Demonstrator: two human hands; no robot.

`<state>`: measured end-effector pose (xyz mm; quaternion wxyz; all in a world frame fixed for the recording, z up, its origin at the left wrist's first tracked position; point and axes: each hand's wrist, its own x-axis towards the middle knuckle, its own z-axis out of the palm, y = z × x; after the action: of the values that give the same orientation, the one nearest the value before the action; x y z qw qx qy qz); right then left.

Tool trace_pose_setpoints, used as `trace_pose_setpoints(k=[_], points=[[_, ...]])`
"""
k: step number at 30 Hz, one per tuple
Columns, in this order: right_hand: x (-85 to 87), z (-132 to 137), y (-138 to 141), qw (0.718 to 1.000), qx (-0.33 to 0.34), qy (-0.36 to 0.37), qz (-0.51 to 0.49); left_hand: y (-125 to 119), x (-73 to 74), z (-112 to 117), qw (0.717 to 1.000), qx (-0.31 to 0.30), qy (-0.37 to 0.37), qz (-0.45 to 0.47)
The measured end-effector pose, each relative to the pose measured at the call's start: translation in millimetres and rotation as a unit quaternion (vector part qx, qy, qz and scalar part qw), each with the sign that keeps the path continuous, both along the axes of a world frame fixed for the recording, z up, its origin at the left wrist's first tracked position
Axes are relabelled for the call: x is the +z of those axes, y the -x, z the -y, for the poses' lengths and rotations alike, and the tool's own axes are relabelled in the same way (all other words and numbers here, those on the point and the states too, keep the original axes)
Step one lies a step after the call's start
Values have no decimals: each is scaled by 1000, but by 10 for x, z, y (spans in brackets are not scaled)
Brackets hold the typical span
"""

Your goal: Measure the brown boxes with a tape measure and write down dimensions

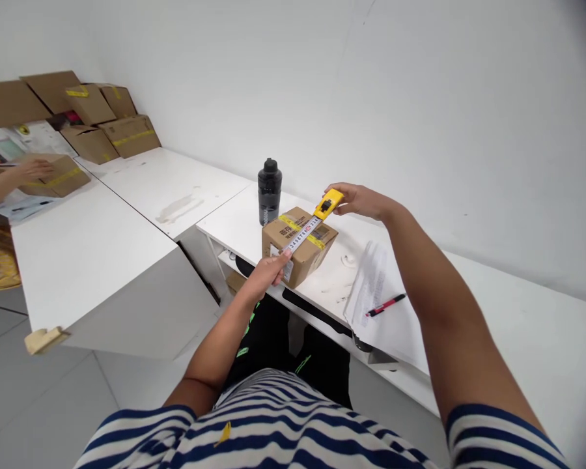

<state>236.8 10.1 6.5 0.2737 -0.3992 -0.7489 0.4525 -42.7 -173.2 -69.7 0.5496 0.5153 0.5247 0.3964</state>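
A small cardboard box [303, 264] with yellow tape across its top stands near the front edge of the white desk [332, 286]. Over its top face runs the white, numbered blade of a tape measure [328, 203] with a yellow case. My right hand [356, 198] grips the case just past the box's far right edge. At the near left edge of the box, my left hand [269, 270] pinches the free end of the blade between thumb and fingers. Part of the box's front is hidden by the left hand.
Behind the box stands a dark bottle [270, 192]. To the right lie papers [371, 280] with a red and black pen [385, 305] on them. At the left, a co-worker's hand [34, 169] rests on another box [61, 176]; several cardboard boxes [131, 135] are piled by the wall.
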Motion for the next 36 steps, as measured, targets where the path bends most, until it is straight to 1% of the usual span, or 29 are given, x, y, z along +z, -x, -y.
trace_pose_setpoints(k=[3, 6, 9, 10, 12, 15, 17, 22, 25, 36], points=[[-56, 39, 66, 1000, -16, -22, 0, -27, -11, -55, 999, -10, 20, -33], [-92, 66, 71, 999, -23, -41, 7, -16, 12, -98, 997, 13, 21, -79], [-118, 100, 54, 998, -28, -62, 8, 34, 91, -144, 985, 17, 14, -170], [-127, 112, 49, 997, -29, -70, 7, 55, 128, -163, 981, 10, 10, -193], [-145, 134, 45, 996, -30, -84, 6, 95, 210, -199, 978, -19, 9, -208], [-171, 155, 51, 995, -32, -91, -1, 129, 301, -232, 974, -88, 28, -209], [-184, 167, 60, 995, -37, -97, -5, 132, 318, -235, 971, -120, 36, -202], [-199, 209, 68, 992, -53, -115, -17, 117, 270, -221, 983, -119, 53, -129], [-216, 226, 65, 990, -62, -125, -22, 118, 259, -228, 984, -125, 67, -106], [-312, 206, 82, 986, -74, -148, -22, 108, 330, -247, 981, -141, 76, -109]])
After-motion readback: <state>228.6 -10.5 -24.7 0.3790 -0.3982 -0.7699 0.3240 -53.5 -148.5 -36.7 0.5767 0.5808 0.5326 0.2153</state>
